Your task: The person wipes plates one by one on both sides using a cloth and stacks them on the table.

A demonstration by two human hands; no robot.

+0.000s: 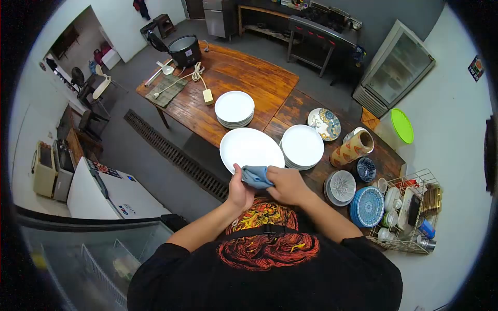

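Note:
A white plate [248,146] is held up in front of me, just over the table's near edge. My left hand [240,192] grips its near rim, thumb on top. In my right hand [286,185] a folded blue cloth [256,177] is bunched, pressed against the plate's near edge. One stack of white plates [234,108] stands beyond the held plate, and a second white stack [302,146] sits to its right. The fingers under the plate and cloth are partly hidden.
On the wooden table [254,72] are a rice cooker [183,51], a power strip [208,96] and a patterned plate [324,124]. To the right stand a patterned cylinder [350,150], grey bowls [341,186], blue plates [369,206] and a wire dish rack [410,212].

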